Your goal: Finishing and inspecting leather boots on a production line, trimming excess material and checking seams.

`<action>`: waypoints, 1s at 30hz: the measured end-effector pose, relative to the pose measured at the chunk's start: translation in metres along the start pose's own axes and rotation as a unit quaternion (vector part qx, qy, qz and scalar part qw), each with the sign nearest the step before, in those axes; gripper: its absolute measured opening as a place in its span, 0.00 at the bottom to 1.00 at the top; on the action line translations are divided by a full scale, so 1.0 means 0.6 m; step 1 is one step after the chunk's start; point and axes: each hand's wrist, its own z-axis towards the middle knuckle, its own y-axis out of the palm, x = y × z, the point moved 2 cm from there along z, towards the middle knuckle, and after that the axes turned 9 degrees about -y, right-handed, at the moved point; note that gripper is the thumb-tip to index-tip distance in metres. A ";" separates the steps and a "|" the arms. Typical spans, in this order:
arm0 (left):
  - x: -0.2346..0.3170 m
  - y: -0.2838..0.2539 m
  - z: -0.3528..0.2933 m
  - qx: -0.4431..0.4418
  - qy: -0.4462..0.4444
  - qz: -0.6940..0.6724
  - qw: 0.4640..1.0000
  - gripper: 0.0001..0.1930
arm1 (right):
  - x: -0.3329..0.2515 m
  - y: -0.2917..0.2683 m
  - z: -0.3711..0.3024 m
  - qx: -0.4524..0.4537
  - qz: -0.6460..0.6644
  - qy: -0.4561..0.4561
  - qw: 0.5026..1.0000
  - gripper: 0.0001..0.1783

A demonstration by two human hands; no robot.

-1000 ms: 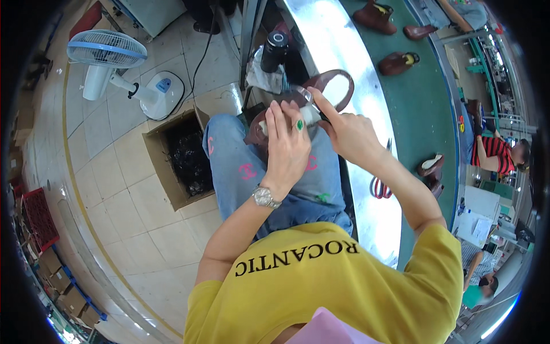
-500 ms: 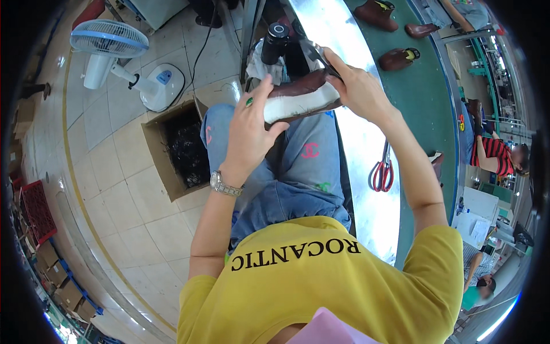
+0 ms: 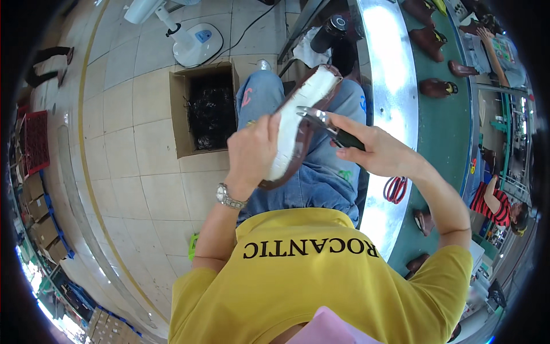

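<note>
A brown leather shoe (image 3: 285, 144), its white underside turned up, lies slanted above my lap. My left hand (image 3: 251, 152) is closed round its left edge, with some fingers hidden beneath it. Closed on the dark handles of metal pliers (image 3: 318, 118) is my right hand (image 3: 381, 148), at the right of the shoe. The pliers' head reaches over the white underside near its middle; whether the jaws touch it I cannot tell. Under the shoe are my blue jeans (image 3: 335, 163).
Scissors with red handles (image 3: 395, 189) rest on the shiny metal bench edge (image 3: 389, 74) to my right. Beyond it, a green belt (image 3: 438, 129) carries several brown shoes. A cardboard box (image 3: 176, 123) holding black material and a fan base (image 3: 197, 45) stand left; a black cylinder (image 3: 328, 34) is ahead.
The shoe has come nearer my body and turned, so its white underside faces up. The pliers have moved from its far end to over the underside. The whole view has shifted.
</note>
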 end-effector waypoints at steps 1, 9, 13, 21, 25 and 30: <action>-0.006 0.007 -0.008 0.013 0.043 -0.045 0.998 0.13 | -0.015 -0.008 0.013 -0.039 -0.038 0.022 0.998 0.34; 0.015 0.025 -0.047 -0.051 0.017 -0.032 0.998 0.15 | -0.047 -0.010 0.032 -0.094 -0.198 -0.022 0.975 0.35; 0.012 0.042 -0.040 -0.226 -0.181 -0.402 0.869 0.22 | 0.002 0.019 0.001 -0.011 -0.191 -0.059 0.980 0.38; 0.016 0.081 0.024 -0.408 -0.290 -0.680 0.536 0.38 | 0.006 0.052 -0.028 0.065 -0.140 -0.041 0.987 0.39; 0.028 0.083 0.026 -0.371 -0.251 -0.626 0.639 0.35 | -0.060 -0.046 -0.008 -0.103 -0.145 0.043 0.983 0.38; 0.021 0.086 0.028 -0.372 -0.230 -0.579 0.688 0.36 | -0.020 -0.071 0.055 0.058 -0.350 -0.121 0.927 0.37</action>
